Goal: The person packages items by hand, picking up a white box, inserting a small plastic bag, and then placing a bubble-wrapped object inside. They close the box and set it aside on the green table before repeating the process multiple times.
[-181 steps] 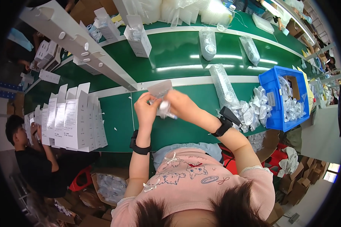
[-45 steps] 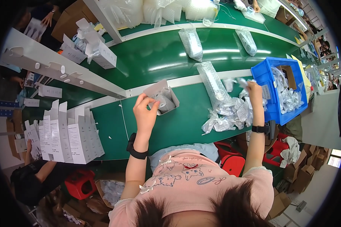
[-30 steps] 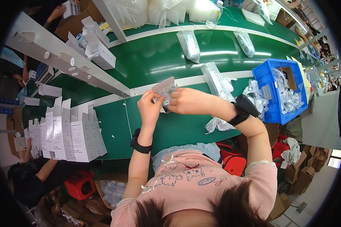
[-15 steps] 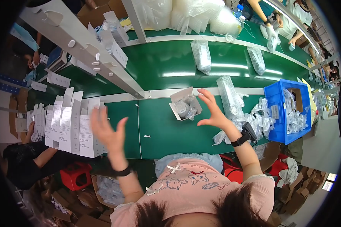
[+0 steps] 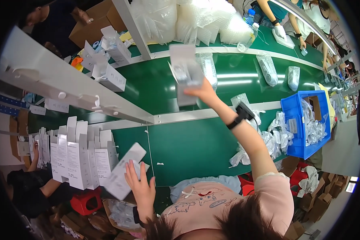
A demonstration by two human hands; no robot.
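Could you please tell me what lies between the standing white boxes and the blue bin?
In the head view: a white box at the left hand, green tabletop with a white scrap, the raised right forearm, and clear plastic bags.

A pink printed top (image 5: pixel 229 200) with white lace sleeve trim (image 5: pixel 274 174) is worn with black wristbands (image 5: pixel 234 122).

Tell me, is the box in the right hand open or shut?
Open: the box has its flap raised; blurred contents show inside.
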